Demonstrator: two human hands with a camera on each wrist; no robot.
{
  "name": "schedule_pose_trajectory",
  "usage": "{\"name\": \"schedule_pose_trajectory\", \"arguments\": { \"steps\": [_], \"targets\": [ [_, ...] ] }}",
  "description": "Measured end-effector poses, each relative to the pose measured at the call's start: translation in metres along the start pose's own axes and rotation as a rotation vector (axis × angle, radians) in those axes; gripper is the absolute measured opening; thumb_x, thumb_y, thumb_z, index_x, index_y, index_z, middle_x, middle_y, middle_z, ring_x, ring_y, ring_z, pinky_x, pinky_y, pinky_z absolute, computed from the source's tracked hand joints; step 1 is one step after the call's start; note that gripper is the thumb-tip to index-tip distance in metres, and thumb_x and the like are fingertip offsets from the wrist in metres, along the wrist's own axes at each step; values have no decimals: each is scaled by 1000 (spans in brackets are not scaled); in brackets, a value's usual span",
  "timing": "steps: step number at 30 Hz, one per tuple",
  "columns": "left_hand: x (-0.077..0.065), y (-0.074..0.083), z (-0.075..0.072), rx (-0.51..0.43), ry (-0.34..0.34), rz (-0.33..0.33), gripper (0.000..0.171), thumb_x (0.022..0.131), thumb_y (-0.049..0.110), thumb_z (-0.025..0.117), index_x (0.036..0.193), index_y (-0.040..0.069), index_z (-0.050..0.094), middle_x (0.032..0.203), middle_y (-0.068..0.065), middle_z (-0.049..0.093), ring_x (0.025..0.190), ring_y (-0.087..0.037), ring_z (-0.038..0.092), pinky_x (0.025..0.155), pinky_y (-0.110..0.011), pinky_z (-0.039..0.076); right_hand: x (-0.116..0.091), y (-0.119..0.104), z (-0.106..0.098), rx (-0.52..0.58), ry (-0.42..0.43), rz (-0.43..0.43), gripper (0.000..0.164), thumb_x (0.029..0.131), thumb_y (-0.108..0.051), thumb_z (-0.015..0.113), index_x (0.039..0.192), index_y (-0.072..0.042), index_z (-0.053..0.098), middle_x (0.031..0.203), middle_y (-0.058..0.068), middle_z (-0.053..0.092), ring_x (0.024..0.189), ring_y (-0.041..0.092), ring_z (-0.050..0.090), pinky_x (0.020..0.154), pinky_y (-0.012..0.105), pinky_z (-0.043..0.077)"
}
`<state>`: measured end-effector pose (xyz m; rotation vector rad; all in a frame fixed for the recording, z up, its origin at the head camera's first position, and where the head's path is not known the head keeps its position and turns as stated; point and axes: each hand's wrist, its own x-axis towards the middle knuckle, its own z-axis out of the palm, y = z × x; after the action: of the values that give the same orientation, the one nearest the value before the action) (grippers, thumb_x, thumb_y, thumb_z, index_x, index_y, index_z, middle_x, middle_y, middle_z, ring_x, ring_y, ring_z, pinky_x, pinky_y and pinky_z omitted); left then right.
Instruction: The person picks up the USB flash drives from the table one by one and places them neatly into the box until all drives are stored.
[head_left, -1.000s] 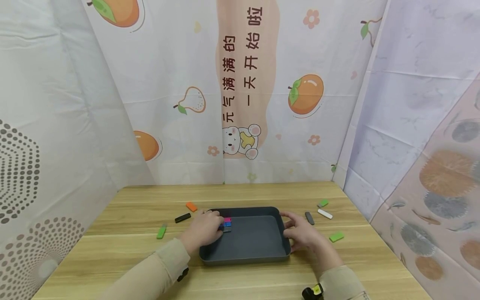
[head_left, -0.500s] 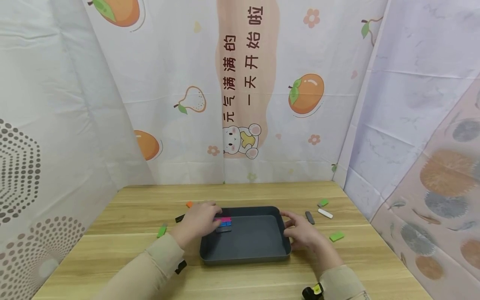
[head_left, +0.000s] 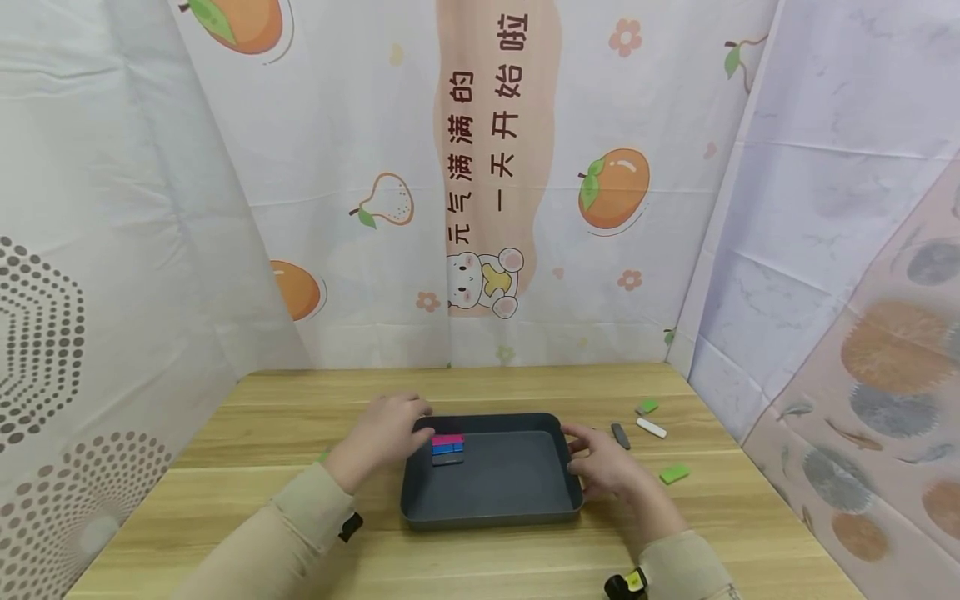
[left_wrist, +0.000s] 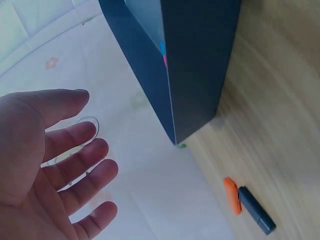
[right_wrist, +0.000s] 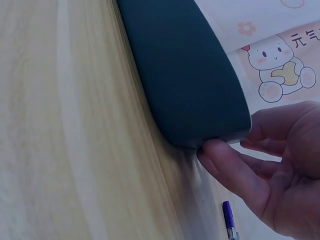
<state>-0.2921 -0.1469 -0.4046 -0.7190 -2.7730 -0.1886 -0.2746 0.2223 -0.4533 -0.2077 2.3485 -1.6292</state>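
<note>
My left hand (head_left: 382, 437) hovers above the left rim of a dark grey tray (head_left: 510, 483), fingers loosely spread and nothing in them. In the left wrist view its fingers stay apart from the tray wall. At the tray's right end, my right hand (head_left: 603, 462) holds the wall; the right wrist view shows fingertips against the tray's corner (right_wrist: 185, 90). Inside the tray, toward the left, lie a pink USB stick (head_left: 448, 439), a blue one (head_left: 442, 448) and a dark grey one (head_left: 447, 459), side by side.
Right of the tray lie a grey USB stick (head_left: 620, 436), a white one (head_left: 651, 428) and two green ones (head_left: 674, 474). An orange stick (left_wrist: 232, 196) and a black stick (left_wrist: 256, 210) lie left of it. A purple stick (right_wrist: 228, 215) shows near the right hand.
My left hand has come off the USB sticks in the tray and moved left and away over the rim, uncovering them. My right hand and the tray stay put.
</note>
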Motion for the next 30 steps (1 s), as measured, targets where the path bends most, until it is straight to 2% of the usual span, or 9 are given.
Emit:
{"name": "schedule_pose_trajectory", "arguments": {
  "steps": [3, 9, 22, 26, 30],
  "targets": [
    [-1, -5, -5, -11, 7, -6, 28, 90, 30, 78, 109, 9, 76, 104, -5, 69, 98, -27, 67, 90, -51, 53, 0, 0, 0, -7, 4, 4, 71, 88, 12, 56, 155, -1, 38, 130, 30, 49, 70, 32, 67, 56, 49, 59],
    [-1, -15, -12, 2, 45, -13, 28, 89, 32, 79, 108, 10, 76, 107, -6, 71, 99, -30, 68, 90, -52, 53, 0, 1, -1, -24, 19, 8, 72, 85, 11, 58, 154, -1, 39, 130, 29, 51, 68, 33, 68, 56, 50, 59],
    [-11, -33, -20, -5, 81, -41, 32, 88, 30, 80, 109, 7, 75, 105, -9, 69, 96, -31, 67, 83, -49, 56, 0, 0, -1, -24, 6, -4, 72, 86, 11, 56, 154, 0, 38, 131, 30, 50, 68, 32, 68, 55, 49, 59],
    [-14, -40, -18, -11, 61, -59, 39, 87, 30, 81, 115, 4, 73, 110, -13, 69, 102, -34, 66, 87, -51, 55, 0, 1, -2, -32, 7, -8, 71, 86, 11, 57, 154, 0, 39, 131, 30, 51, 70, 32, 67, 55, 49, 59],
    [-19, -46, -16, -50, -12, -114, 48, 89, 31, 79, 126, 2, 68, 123, -20, 65, 115, -39, 61, 96, -54, 50, 1, 1, -2, -40, 6, -9, 72, 86, 10, 58, 154, -1, 40, 131, 29, 51, 71, 31, 67, 53, 48, 59]
  ]
}}
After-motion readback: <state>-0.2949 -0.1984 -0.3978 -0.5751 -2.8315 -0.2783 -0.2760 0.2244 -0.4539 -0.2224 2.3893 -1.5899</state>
